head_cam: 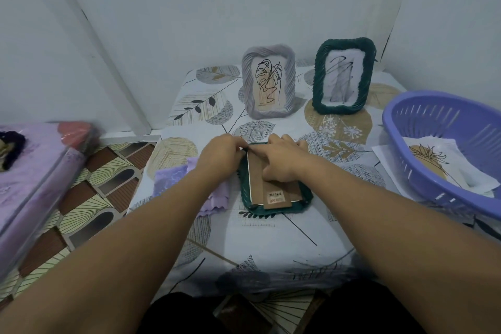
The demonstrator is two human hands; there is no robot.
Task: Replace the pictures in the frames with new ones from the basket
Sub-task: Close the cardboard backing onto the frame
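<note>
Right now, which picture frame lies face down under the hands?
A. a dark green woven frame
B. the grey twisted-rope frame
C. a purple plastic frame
A: the dark green woven frame lies flat with its brown cardboard back up beneath both hands; the grey twisted-rope frame stands upright behind.

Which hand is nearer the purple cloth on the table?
Left. The left hand is at the far left corner of the face-down green frame, right beside the purple cloth. The right hand rests on the frame's back, farther away.
</note>
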